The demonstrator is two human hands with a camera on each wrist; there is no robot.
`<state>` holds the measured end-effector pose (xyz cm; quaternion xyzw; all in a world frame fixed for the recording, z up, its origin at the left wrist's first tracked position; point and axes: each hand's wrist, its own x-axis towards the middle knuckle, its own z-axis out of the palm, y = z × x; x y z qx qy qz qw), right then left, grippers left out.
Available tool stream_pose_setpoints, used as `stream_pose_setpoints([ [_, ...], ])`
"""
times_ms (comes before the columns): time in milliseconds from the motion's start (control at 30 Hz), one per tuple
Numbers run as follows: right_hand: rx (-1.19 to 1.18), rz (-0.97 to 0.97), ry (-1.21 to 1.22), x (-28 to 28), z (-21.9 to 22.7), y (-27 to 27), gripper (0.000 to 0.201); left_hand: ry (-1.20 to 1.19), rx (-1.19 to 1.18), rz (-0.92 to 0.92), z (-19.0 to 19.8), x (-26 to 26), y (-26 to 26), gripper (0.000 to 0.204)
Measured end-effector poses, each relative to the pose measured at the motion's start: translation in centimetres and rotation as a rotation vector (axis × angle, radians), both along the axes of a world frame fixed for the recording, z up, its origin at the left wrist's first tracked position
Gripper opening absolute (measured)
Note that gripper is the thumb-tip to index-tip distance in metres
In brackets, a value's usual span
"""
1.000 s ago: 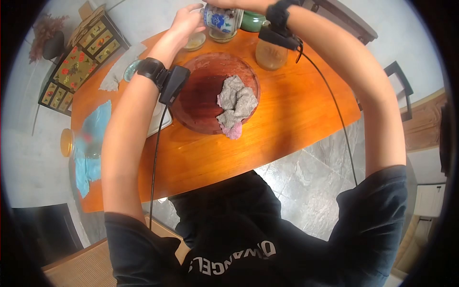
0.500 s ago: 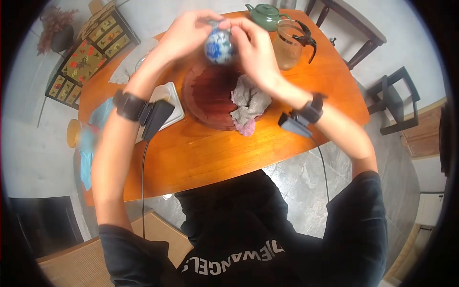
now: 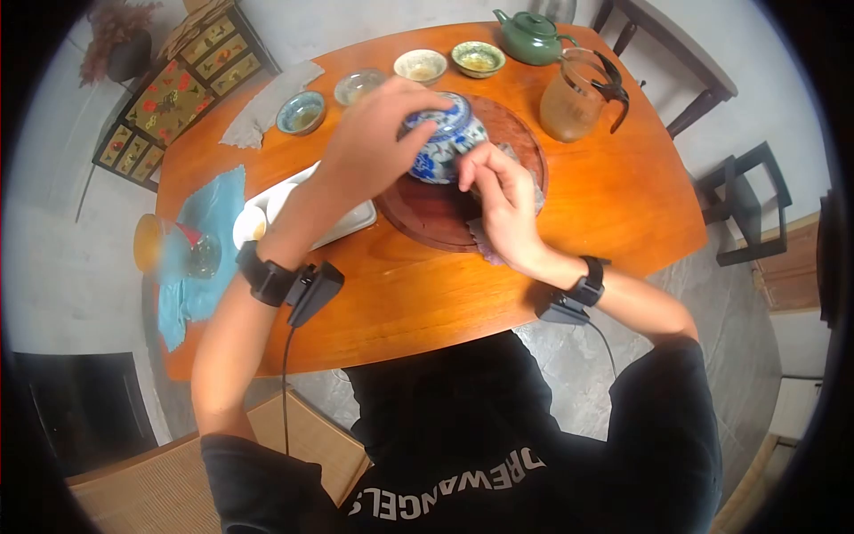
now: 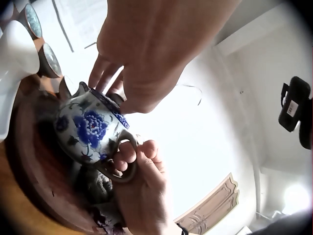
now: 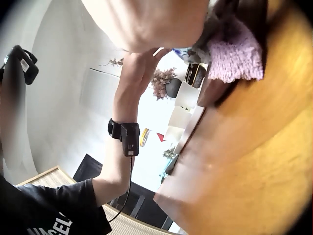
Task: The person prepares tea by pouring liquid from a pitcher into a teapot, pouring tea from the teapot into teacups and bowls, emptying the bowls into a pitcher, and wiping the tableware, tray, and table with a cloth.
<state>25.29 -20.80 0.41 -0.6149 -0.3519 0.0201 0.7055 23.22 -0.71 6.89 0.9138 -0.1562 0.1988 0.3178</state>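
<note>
A blue-and-white teapot point(image 3: 436, 166) with a peony pattern is over the round dark-red wooden board point(image 3: 425, 221). Its handle point(image 4: 129, 172) is gripped by my right hand point(image 3: 507, 203), the fingers curled through the loop in the left wrist view. My left hand point(image 3: 378, 126) is at the top of the pot, thumb and fingers on either side of the lid point(image 3: 452, 114). A crumpled grey cloth point(image 4: 99, 183) lies on the board beneath the handle side, mostly hidden by my right hand in the head view. Its pinkish edge point(image 5: 235, 51) shows in the right wrist view.
Small bowls point(image 3: 420, 67) line the far side of the table. A green teapot point(image 3: 534, 40) and a glass jug point(image 3: 571, 105) stand at the back right. White cups sit on a white tray point(image 3: 360, 218) at left, beside a blue cloth point(image 3: 222, 200).
The blue-and-white teapot has come from the table's far edge toward me, over the board. My right hand has shifted to its handle. The left hand has stayed at its top.
</note>
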Motion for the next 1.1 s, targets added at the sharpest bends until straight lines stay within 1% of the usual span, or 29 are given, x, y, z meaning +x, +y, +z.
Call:
stream_pose_setpoints([
  [67,-0.049,0.004,0.023,-0.7,0.1,-0.8,0.021,-0.12,0.047,-0.041,-0.5,-0.3,-0.4,0.027],
  [100,-0.083,0.021,0.078,-1.0,0.2,-1.0,0.021,-0.135,0.041,-0.024,-0.8,-0.9,-0.8,0.026],
  [133,-0.119,0.037,0.134,-1.2,0.2,-1.2,0.02,-0.135,0.04,-0.013,-1.0,-1.1,-1.0,0.026],
  [167,-0.121,0.081,0.142,-1.3,0.1,-1.3,0.008,-0.122,0.05,-0.035,-1.2,-1.2,-1.1,0.026],
  [200,-0.123,0.089,0.143,-1.7,0.3,-1.3,0.008,-0.11,0.06,-0.058,-1.4,-1.5,-0.9,0.027],
  [233,-0.191,0.049,0.168,-2.2,0.9,-1.4,0.009,-0.092,0.077,-0.076,-1.2,-1.9,-0.6,0.03],
  [267,-0.259,0.009,0.191,-2.6,1.5,-1.5,0.017,-0.091,0.074,-0.068,-0.7,-2.5,-0.2,0.03],
  [300,-0.375,-0.078,0.182,-2.8,2.2,-1.7,0.031,-0.105,0.048,-0.053,-0.1,-3.3,0.5,0.033],
  [333,-0.36,-0.152,0.105,-2.7,1.8,-1.8,0.035,-0.12,0.022,-0.037,0.6,-4.3,1.3,0.035],
  [367,-0.394,-0.298,-0.173,-2.8,2.1,-1.9,0.038,-0.139,0.032,0.009,1.5,-5.4,2.7,0.042],
  [400,-0.419,-0.444,-0.451,-3.1,2.7,-1.9,0.04,-0.107,-0.012,0.051,2.8,-6.8,4.2,0.044],
  [433,-0.318,-0.383,-0.437,-3.5,3.1,-1.8,0.04,-0.072,-0.057,0.092,3.5,-8.2,5.8,0.047],
  [467,-0.219,-0.322,-0.419,-4.0,3.5,-1.6,0.04,-0.001,-0.11,0.174,3.5,-9.6,7.3,0.052],
  [500,-0.221,-0.132,-0.372,-4.4,4.1,-1.2,0.037,0.07,-0.164,0.254,3.3,-10.9,8.6,0.058],
  [533,-0.35,-0.024,-0.353,-5.3,5.4,-0.2,0.042,0.071,-0.166,0.255,2.6,-12.1,9.9,0.058],
  [600,-0.44,0.078,-0.394,-5.4,5.4,3.1,0.055,0.161,-0.314,0.348,0.3,-14.1,11.9,0.075],
  [633,-0.438,0.063,-0.432,-5.2,4.8,4.7,0.061,0.158,-0.316,0.346,-0.6,-14.8,12.5,0.075],
  [667,-0.436,0.051,-0.469,-4.8,3.8,6.2,0.068,0.204,-0.32,0.353,-1.4,-15.6,12.9,0.082],
  [700,-0.491,0.086,-0.433,-4.4,2.8,7.3,0.075,0.251,-0.324,0.362,-2.2,-16.3,13.4,0.09],
  [733,-0.493,0.089,-0.436,-4.3,2.0,8.2,0.075,0.249,-0.326,0.364,-2.9,-16.8,13.9,0.09],
  [800,-0.577,0.014,-0.503,-4.1,0.8,9.6,0.081,0.326,-0.335,0.383,-3.9,-17.6,14.6,0.094],
  [833,-0.622,0.007,-0.473,-4.1,0.4,10.1,0.085,0.342,-0.376,0.383,-4.0,-17.7,14.7,0.093],
  [867,-0.628,0.009,-0.479,-3.9,-0.1,10.5,0.085,0.338,-0.384,0.384,-4.2,-17.8,14.9,0.093],
  [933,-0.718,-0.058,-0.445,-3.3,-1.0,11.4,0.085,0.371,-0.373,0.393,-5.0,-17.7,15.6,0.086],
  [967,-0.718,-0.097,-0.417,-3.0,-1.3,11.9,0.078,0.367,-0.378,0.391,-5.4,-17.7,15.8,0.086],
  [1000,-0.722,-0.099,-0.422,-2.9,-1.3,12.1,0.078,0.368,-0.42,0.379,-5.7,-17.6,15.8,0.082],
  [1033,-0.717,-0.077,-0.383,-2.8,-1.2,12.4,0.073,0.368,-0.461,0.365,-6.0,-17.5,16.0,0.077],
  [1067,-0.711,-0.056,-0.343,-2.8,-1.1,12.7,0.068,0.365,-0.466,0.36,-6.2,-17.4,16.1,0.077],
  [1100,-0.717,-0.059,-0.346,-2.9,-0.8,12.8,0.068,0.353,-0.504,0.344,-6.5,-17.4,16.3,0.073],
])
